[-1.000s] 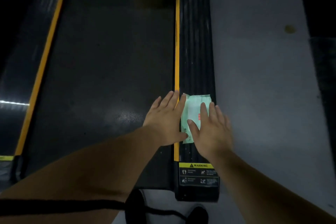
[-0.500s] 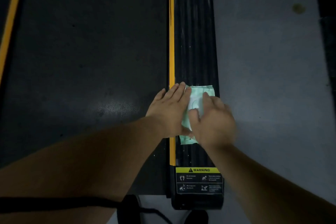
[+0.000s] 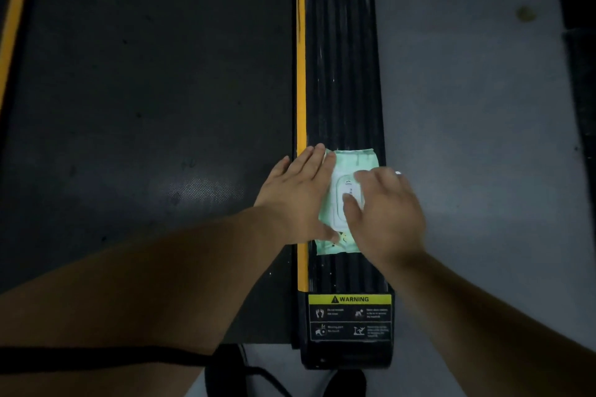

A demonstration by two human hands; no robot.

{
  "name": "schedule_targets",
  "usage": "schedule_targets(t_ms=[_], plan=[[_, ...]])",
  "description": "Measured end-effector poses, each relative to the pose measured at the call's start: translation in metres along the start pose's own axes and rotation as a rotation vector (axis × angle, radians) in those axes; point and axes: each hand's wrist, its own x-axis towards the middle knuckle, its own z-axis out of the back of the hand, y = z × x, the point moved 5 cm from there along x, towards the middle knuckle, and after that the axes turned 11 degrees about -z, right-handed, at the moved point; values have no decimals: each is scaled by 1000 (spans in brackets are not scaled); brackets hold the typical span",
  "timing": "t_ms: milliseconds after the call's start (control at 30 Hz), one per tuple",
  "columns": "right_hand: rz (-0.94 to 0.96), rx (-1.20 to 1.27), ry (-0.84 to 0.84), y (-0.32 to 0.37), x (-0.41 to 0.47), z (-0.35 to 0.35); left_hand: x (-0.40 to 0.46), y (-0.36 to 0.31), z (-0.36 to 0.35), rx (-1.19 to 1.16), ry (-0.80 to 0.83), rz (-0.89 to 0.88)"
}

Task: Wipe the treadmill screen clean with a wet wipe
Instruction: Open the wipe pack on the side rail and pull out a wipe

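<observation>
Both forearms are bare from the elbow down, with no sleeve reaching into view. The left hand [image 3: 298, 195] and the right hand [image 3: 385, 214] wear no gloves, and I can make out no ring, watch or band on either. At six o'clock, two dark shoes [image 3: 225, 374] show, one partly crossed by a dark strap [image 3: 96, 359].

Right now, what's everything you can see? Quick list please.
wet wipe pack: one, pale green with white flap lid, lying on the right side rail
side rail: one, black ribbed, right of the belt
yellow stripe: one, between belt and rail
treadmill belt: one, dark grey, left
warning label: one, yellow and black, near rail end
floor: grey, right
left hand: flat on the pack's left edge
right hand: fingers on the flap lid
</observation>
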Motion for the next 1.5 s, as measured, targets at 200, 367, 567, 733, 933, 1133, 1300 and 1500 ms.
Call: schedule_targets(t_ms=[200,367,567,733,933,1133,1300,1500], plan=[[-34,-29,63,1,-2,-6,-2,2,-5,-20,-23,-6],[-112,7,127,5,-1,-4,1,-1,-6,-16,-26,9],[-232,112,215,7,4,-4,0,-3,-3,-30,-20,19],[-42,148,110,-2,-21,4,1,-2,-4,-37,-19,29],[-76,112,-13,1,-21,11,1,-3,-4,-37,-22,34],[94,-322,238,29,4,14,1,-1,-6,-46,-13,29],[213,-519,331,49,4,8,0,-2,-4,-77,-29,22],[244,-503,288,53,13,2,0,-2,-4,-77,-18,29]])
